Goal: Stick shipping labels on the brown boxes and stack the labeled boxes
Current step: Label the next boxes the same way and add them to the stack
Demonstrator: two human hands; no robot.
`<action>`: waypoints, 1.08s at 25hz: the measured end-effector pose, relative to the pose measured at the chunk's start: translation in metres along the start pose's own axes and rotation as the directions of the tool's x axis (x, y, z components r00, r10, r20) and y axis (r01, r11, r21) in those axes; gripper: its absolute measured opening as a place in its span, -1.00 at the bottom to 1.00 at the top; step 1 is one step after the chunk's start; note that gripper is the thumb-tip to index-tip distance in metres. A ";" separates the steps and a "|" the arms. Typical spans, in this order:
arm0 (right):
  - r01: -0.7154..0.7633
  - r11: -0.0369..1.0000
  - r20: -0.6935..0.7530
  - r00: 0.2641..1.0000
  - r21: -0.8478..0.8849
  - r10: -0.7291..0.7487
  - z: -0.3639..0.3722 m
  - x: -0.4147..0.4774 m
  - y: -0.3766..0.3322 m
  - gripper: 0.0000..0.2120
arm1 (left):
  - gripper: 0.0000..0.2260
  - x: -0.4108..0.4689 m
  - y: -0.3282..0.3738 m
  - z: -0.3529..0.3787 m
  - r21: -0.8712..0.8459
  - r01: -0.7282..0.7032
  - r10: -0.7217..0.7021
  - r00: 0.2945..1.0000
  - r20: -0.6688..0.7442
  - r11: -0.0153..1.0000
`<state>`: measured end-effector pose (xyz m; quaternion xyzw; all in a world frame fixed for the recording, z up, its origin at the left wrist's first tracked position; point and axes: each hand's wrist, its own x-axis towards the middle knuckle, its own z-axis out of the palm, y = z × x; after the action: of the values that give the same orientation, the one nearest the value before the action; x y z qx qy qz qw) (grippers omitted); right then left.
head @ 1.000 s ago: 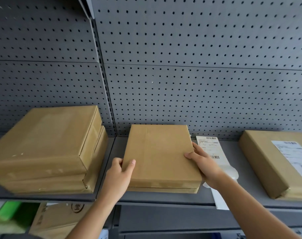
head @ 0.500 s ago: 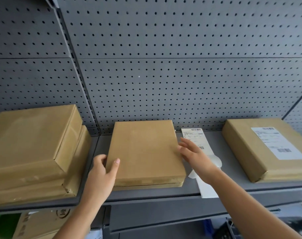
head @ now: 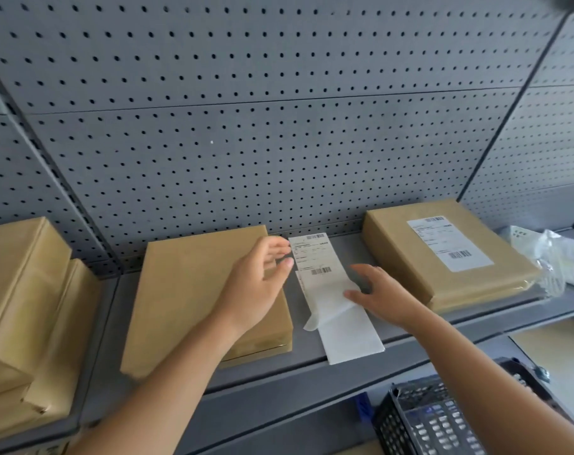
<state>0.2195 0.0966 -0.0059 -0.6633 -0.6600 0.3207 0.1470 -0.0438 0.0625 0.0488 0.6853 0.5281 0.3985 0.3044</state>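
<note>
Shipping label looks thin and floppy; maybe grab its curled corner. Left hand and right hand are spread, holding nothing.

Stockroom: pegboard shelving, labelled box

Your shelf, front of the pegboard, left to right:
- stack of boxes, far left
- single box, centre
- label strip, just beside it, lying front to back
- labelled box
- plastic bags, far right

Below, front right: basket. Your left hand is over the single box and your right hand over the strip.
</note>
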 end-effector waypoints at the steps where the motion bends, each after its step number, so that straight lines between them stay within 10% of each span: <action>1: -0.012 0.999 0.028 1.000 -0.040 0.013 0.002 0.001 0.006 -0.27 | -0.78 0.006 0.002 0.010 -0.053 0.002 0.001 0.999 0.044 0.999; 5: 0.024 0.990 0.091 0.996 -0.139 -0.011 0.011 0.007 0.018 -0.18 | -0.87 0.022 -0.005 0.046 -0.146 0.051 -0.033 0.992 0.123 0.988; 9: 0.118 0.951 -0.091 0.985 -0.285 -0.149 0.023 0.016 0.019 -0.59 | -0.89 0.026 -0.016 0.060 -0.231 0.127 -0.100 0.987 0.126 0.965; 18: 0.293 0.931 -0.483 0.861 0.218 -0.158 -0.030 -0.006 -0.033 -0.74 | -0.69 0.029 -0.017 0.053 -0.462 0.221 -0.218 0.974 0.060 0.859; 27: 0.424 0.845 -0.297 0.894 0.324 -0.335 -0.025 -0.066 -0.025 -0.74 | -0.63 0.042 -0.012 0.040 -0.587 0.416 -0.314 0.909 0.274 0.695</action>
<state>0.2207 0.0402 0.0434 -0.5096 -0.6823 0.3282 0.4088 -0.0096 0.1065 0.0289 0.4516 0.4634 0.4304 0.6293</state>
